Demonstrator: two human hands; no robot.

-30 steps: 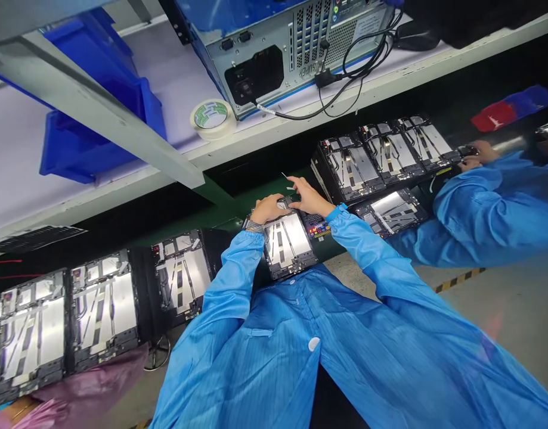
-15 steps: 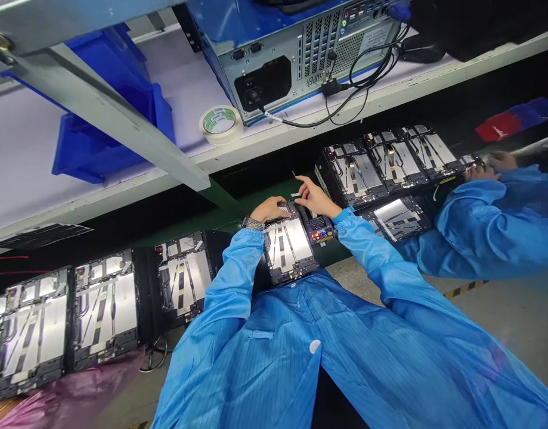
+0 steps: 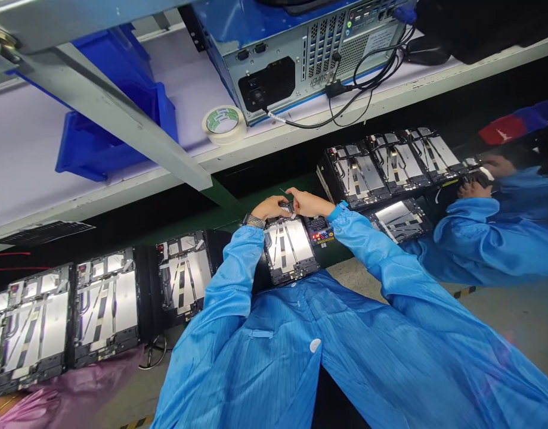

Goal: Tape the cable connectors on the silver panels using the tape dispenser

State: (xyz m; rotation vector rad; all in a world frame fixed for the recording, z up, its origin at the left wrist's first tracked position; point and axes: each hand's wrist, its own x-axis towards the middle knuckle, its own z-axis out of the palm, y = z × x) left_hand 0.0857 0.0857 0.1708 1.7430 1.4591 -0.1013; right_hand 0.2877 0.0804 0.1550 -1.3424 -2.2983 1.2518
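In front of my body lies an opened flat electronic device (image 3: pixel 289 244), with a silver panel, dark strips across it and a circuit board at each end. My left hand (image 3: pixel 271 208) is curled over its far end, thumb and fingers gripping around the edge. Close beside it, my right hand (image 3: pixel 310 204) is closed in a pinch at the same far end. A thin stick-like tool (image 3: pixel 281 190) pokes out from its fingers; its kind is too small to make out. The fingertips of both hands nearly meet, and what lies between them is partly hidden.
Similar opened devices stand in a row at left (image 3: pixel 106 304) and right (image 3: pixel 354 176). A small box with a lit red display (image 3: pixel 319 236) sits right of mine. A co-worker's hands (image 3: pixel 474 189) work at far right. Above, a shelf (image 3: pixel 251 146) bears a computer case (image 3: pixel 274 56) and tape roll (image 3: pixel 224 125).
My right hand has moved left and slightly down, from above the device's far right corner to beside my left hand. The thin tool moved with it. My left hand has hardly moved.
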